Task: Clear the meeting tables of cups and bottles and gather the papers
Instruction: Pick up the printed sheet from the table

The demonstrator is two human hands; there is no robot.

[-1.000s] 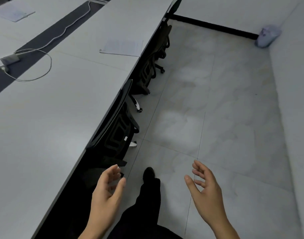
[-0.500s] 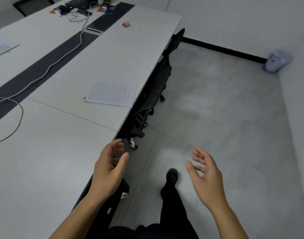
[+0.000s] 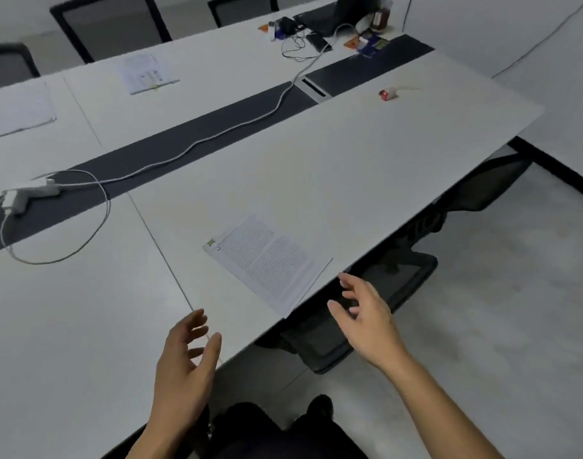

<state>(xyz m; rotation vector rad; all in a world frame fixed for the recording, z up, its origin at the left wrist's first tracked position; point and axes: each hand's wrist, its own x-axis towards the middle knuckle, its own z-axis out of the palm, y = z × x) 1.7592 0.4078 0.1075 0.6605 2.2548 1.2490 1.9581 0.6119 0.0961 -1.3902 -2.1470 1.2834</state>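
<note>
A printed paper (image 3: 266, 260) with a small clip at its far corner lies at the near edge of the white meeting table (image 3: 333, 167). My right hand (image 3: 366, 313) hovers open just off the table edge, right of that paper, holding nothing. Over the table's near edge, my left hand (image 3: 187, 356) is open and empty too, fingers spread. Two more papers lie on the far side, a printed paper (image 3: 147, 72) and a sheet (image 3: 16, 111) at far left. A small red and white object (image 3: 387, 93) sits on the far right of the table.
A white cable (image 3: 197, 144) runs along the table's dark centre strip to a power adapter (image 3: 28, 193) and loops at left. Clutter with a laptop (image 3: 329, 24) crowds the far end. Black chairs (image 3: 382, 293) are tucked under the near edge; more chairs (image 3: 108, 24) stand across.
My view has swung left and up onto the table. The clipped paper is now close in front, and both hands have risen toward it, the right one nearing the paper's near edge.
</note>
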